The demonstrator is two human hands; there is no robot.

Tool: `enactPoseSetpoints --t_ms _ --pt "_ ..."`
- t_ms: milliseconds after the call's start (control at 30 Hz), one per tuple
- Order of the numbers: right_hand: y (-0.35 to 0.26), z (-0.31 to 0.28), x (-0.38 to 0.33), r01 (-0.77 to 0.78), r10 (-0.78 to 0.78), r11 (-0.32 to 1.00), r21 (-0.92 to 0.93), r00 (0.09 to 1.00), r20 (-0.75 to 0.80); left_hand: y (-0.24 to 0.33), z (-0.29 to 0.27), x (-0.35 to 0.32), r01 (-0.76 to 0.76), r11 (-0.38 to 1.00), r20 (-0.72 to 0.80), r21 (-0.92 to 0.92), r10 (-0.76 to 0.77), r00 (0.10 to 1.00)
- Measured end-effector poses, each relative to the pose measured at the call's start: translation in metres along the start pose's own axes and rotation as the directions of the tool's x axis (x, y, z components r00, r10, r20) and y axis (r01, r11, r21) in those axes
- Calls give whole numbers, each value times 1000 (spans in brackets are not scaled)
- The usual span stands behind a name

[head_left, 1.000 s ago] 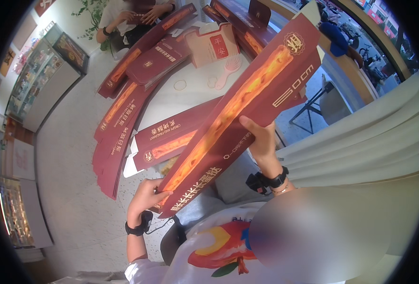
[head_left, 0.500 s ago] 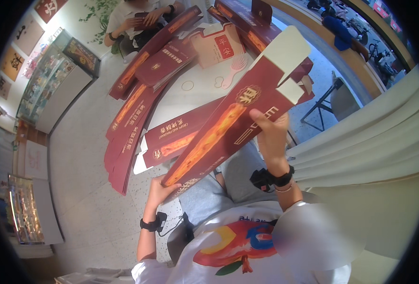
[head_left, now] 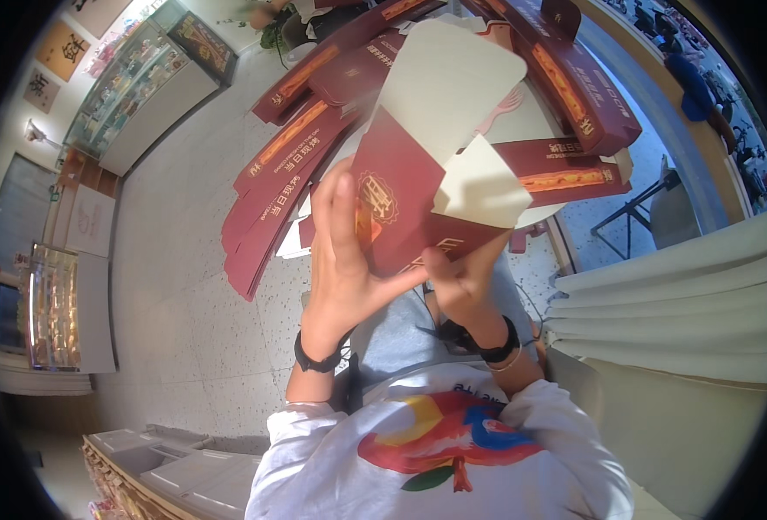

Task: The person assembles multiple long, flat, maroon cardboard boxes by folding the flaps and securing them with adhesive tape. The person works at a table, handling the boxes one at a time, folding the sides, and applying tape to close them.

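A maroon cardboard box (head_left: 401, 186) with gold print is held up in front of me, its end tilted toward me. Its white-lined flaps (head_left: 453, 82) stand unfolded at that end. My left hand (head_left: 336, 251) grips the left side, fingers along the face and thumb reaching across below. On the lower right side, my right hand (head_left: 470, 286) holds the box with its thumb in front; its other fingers are mostly hidden. The far length of the box is out of sight behind its end.
Flat maroon cartons (head_left: 283, 178) fan over the left of a white table (head_left: 531, 121). Formed long boxes (head_left: 574, 95) lie at the right, another (head_left: 565, 178) nearer. A pink comb-like item (head_left: 506, 104) is partly covered. Another person's hand (head_left: 270, 16) shows beyond; a curtain (head_left: 661, 321) hangs right.
The box has swung from a long diagonal to end-on, its flaps now nearer me. My left hand has moved up and my right hand down and inward. The view has shifted.
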State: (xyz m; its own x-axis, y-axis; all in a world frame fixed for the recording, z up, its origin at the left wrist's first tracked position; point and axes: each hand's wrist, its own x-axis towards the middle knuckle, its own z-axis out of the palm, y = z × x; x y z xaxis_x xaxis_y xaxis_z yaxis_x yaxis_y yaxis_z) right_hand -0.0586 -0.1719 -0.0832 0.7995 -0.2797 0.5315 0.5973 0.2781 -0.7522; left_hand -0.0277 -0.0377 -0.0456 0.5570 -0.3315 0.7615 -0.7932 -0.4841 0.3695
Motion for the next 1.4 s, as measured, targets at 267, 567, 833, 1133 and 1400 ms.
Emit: enactPoseSetpoints --t_ms 267,567,833,1133,1400 --pt "-11 -41 35 462 -267 815 -349 835 481 12 -32 21 -71 996 142 -55 79 987" --pt "-1 -43 43 420 -240 867 -268 823 515 10 -19 27 -33 958 126 -286 72 989" --pt "8 -39 38 424 -267 857 -294 852 450 3 -18 26 1 968 196 -252 50 979" --pt "-13 -44 48 433 -393 880 -195 894 215 -9 -11 16 93 935 175 -341 -34 984" --pt "-57 -42 74 3 -9 1000 15 902 431 -4 -4 11 170 920 158 -352 -120 980"
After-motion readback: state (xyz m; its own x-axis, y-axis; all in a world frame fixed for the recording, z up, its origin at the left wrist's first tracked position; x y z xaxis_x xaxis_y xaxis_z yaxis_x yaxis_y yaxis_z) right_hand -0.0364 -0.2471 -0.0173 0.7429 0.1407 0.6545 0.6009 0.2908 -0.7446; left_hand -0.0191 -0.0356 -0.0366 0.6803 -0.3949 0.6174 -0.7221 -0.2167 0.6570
